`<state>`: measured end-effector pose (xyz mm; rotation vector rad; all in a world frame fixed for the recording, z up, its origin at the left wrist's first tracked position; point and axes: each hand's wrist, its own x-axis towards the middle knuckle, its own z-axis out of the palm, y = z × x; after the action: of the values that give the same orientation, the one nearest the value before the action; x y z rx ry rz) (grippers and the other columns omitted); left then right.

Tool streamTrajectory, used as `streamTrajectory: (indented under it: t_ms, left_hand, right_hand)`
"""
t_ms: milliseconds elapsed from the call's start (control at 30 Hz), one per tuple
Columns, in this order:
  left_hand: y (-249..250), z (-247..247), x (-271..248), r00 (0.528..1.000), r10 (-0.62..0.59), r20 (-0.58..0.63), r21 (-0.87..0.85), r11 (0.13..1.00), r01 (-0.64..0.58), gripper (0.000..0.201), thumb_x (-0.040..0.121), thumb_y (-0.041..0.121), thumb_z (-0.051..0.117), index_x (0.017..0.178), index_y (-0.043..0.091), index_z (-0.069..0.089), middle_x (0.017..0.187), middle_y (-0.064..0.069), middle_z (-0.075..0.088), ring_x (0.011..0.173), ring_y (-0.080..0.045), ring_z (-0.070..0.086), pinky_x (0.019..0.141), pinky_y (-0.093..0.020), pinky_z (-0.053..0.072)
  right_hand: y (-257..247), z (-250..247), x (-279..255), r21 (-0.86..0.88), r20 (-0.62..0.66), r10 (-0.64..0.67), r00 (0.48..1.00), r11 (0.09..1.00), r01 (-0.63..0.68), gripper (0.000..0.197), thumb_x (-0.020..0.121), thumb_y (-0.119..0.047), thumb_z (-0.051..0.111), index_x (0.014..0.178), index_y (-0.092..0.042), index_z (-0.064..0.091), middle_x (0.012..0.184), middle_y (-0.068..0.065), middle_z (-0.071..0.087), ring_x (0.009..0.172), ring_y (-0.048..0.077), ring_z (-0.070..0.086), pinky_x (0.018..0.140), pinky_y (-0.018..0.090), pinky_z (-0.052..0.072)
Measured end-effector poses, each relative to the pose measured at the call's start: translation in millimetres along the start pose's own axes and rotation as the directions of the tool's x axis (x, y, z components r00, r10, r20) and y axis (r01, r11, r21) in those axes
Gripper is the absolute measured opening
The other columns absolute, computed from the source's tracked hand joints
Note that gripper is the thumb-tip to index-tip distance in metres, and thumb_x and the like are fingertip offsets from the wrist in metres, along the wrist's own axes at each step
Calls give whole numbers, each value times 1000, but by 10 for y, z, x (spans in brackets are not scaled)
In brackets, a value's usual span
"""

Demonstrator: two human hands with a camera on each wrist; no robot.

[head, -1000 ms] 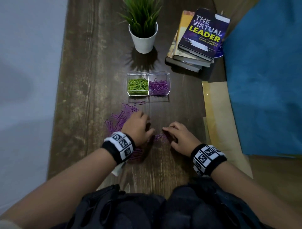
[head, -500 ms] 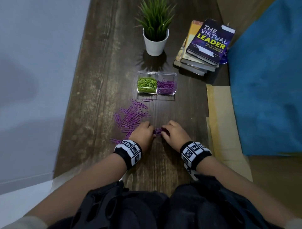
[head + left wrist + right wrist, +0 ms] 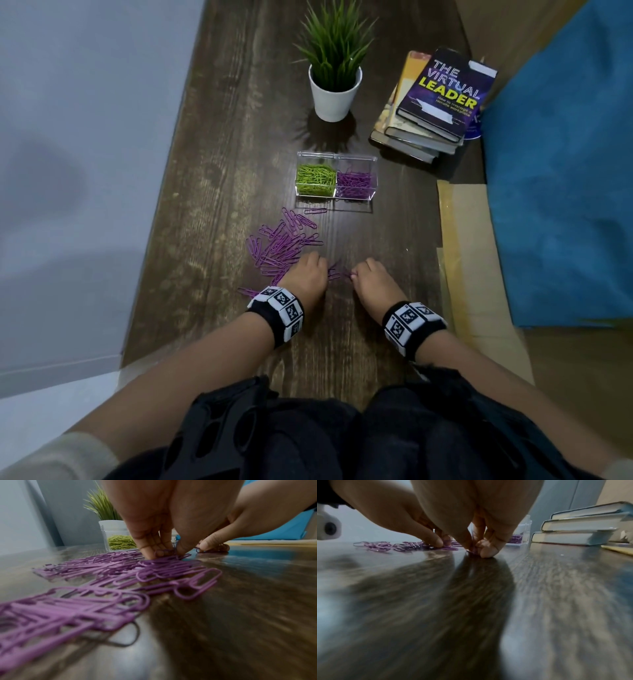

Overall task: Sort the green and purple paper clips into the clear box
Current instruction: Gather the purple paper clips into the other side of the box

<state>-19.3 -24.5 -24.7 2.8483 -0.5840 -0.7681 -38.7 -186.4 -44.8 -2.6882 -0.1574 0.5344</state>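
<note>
A clear two-compartment box stands mid-table, with green paper clips in its left half and purple clips in its right half. Loose purple clips lie in a pile in front of it, to the left. My left hand is at the pile's near right edge. In the left wrist view its fingertips and thumb pinch purple clips on the table. Just to the right, my right hand pinches purple clips against the wood between thumb and fingers.
A potted plant stands behind the box. A stack of books lies at the back right. Brown paper and a blue cloth lie along the table's right side. A wall borders the left edge.
My left hand has come off the pile to its near right edge, uncovering the clips. Both hands have closed in on a few clips between them. The head view has shifted.
</note>
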Motion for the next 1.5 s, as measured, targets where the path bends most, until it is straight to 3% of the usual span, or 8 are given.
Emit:
streamTrajectory:
  t_ms: [333, 567, 700, 833, 967, 1100, 1267, 1500]
  left_hand:
    - [-89, -60, -29, 998, 59, -25, 119, 991, -56, 31, 91, 4, 40, 123, 1, 39, 126, -17, 41, 115, -31, 41, 95, -37, 39]
    - [-157, -145, 30, 996, 70, -53, 3, 998, -70, 27, 90, 2, 39, 117, 5, 41, 122, -14, 46, 110, -29, 44, 93, -36, 38]
    - [-190, -294, 108, 988, 58, -144, -161, 984, -81, 20, 91, 2, 43, 111, 7, 44, 113, -12, 49, 98, -24, 46, 79, -29, 35]
    - [-187, -547, 215, 972, 43, -230, -252, 962, -102, 20, 89, 8, 55, 106, 9, 45, 105, -7, 49, 90, -20, 45, 71, -25, 28]
    - [-140, -876, 419, 960, 49, -276, -275, 953, -127, 27, 84, 9, 62, 104, 10, 44, 97, 1, 40, 86, -15, 42, 72, -25, 30]
    - [-124, -1208, 842, 953, 80, -291, -135, 983, -124, 31, 83, -3, 49, 113, 4, 46, 114, -15, 50, 99, -29, 49, 80, -33, 39]
    - [-69, -1437, 1311, 979, 109, -171, 117, 989, -89, 31, 89, 3, 46, 120, -1, 44, 121, -22, 48, 110, -39, 52, 86, -45, 43]
    - [124, -1378, 1628, 977, 213, 8, 381, 903, -199, 37, 95, 9, 45, 130, -1, 45, 132, -21, 47, 122, -37, 47, 96, -43, 42]
  right_hand:
    - [-172, -928, 528, 222, -156, 156, 975, 968, -119, 20, 100, -26, 42, 104, -11, 54, 90, 1, 59, 81, 16, 58, 70, 28, 45]
    - [-231, -1343, 1254, -28, -158, 115, 981, 992, -121, 18, 99, -16, 46, 111, -6, 55, 104, 14, 63, 91, 27, 60, 73, 32, 42]
    - [-245, -1330, 1472, -98, -86, 92, 992, 990, -100, 24, 99, -19, 47, 112, -1, 57, 112, 19, 62, 102, 32, 59, 80, 36, 44]
    - [-220, -1277, 1449, -33, -136, 81, 987, 996, -86, 29, 97, -24, 50, 117, -3, 58, 123, 16, 51, 108, 28, 54, 94, 37, 44]
    - [-137, -1268, 1183, 196, -319, 166, 933, 975, -106, 24, 97, -22, 50, 116, -9, 58, 126, 8, 43, 102, 16, 50, 88, 23, 38]
    - [-39, -963, 783, 331, -283, 243, 928, 933, -143, 15, 96, -19, 51, 105, -14, 61, 111, 1, 50, 94, 12, 52, 84, 24, 43]
    - [-65, -288, 425, 258, -52, -9, 999, 966, 22, 26, 92, -26, 57, 113, -13, 63, 110, 5, 54, 108, 20, 52, 91, 26, 38]
    - [-187, -4, 277, 144, 70, -228, 971, 966, 216, 63, 86, -40, 65, 138, -10, 47, 128, 5, 44, 122, 20, 39, 107, 34, 37]
